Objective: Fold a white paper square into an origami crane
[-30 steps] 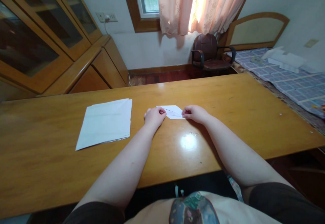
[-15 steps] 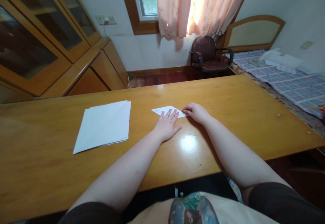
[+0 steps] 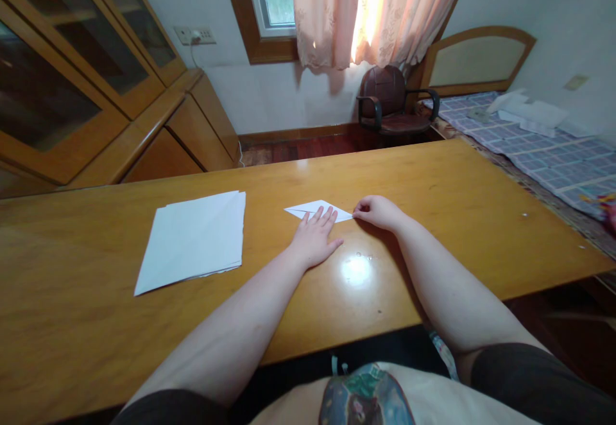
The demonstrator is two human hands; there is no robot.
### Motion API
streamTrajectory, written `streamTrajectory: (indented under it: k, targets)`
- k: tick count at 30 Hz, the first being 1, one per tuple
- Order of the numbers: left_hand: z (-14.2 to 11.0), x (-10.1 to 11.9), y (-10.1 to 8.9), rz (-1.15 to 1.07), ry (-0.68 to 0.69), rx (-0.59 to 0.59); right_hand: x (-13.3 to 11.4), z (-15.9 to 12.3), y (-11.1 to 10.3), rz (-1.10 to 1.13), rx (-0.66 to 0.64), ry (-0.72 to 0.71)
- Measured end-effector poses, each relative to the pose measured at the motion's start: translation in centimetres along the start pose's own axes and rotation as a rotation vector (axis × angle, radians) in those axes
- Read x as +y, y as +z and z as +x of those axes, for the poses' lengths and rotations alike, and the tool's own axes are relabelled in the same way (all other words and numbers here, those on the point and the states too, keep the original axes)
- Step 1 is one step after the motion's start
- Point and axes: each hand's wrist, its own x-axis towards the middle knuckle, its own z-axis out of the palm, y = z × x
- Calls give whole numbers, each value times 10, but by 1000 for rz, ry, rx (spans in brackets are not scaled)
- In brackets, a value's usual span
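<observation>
A small sheet of white paper (image 3: 310, 206), folded into a long pointed diamond, lies flat on the wooden table (image 3: 404, 181). Across its lower middle rests my left hand (image 3: 315, 235), fingers spread and pressing it down. My right hand (image 3: 378, 212) has its fingers pinched together at the paper's right-hand tip. The fingertips hide the very end of that point. A crease line shows on the left half of the folded paper.
To the left lies a stack of larger white paper sheets (image 3: 192, 239). Beyond the table stand a brown armchair (image 3: 385, 101), a wooden cabinet (image 3: 158, 136) and a bed with a checked cover (image 3: 520, 142). Small white scraps sit near the table's right edge.
My right hand has slid slightly right to the paper's tip, uncovering more of its right end. My left hand stays spread on the paper. The view has shifted a little.
</observation>
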Motion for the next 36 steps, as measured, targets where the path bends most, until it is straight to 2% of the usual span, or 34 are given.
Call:
streamTrajectory:
  k: [16,24,27,29,32,34,36]
  targets:
    - [1,-1,0,-4,4,0,-7,3,-1,68,-30,109]
    - [2,-2,2,-10,16,-7,4,6,2,125,-35,87]
    - [1,-3,0,-37,20,-8,10,7,4,157,16,64]
    - [0,-5,-5,-76,48,-14,12,7,6,156,84,18]
    - [-1,-10,-12,-170,169,-40,10,8,10,116,155,-211]
    - [0,-14,-14,-236,257,-50,5,8,15,86,153,-398]
    - [2,-17,-13,-290,315,-34,-1,8,21,52,111,-513]
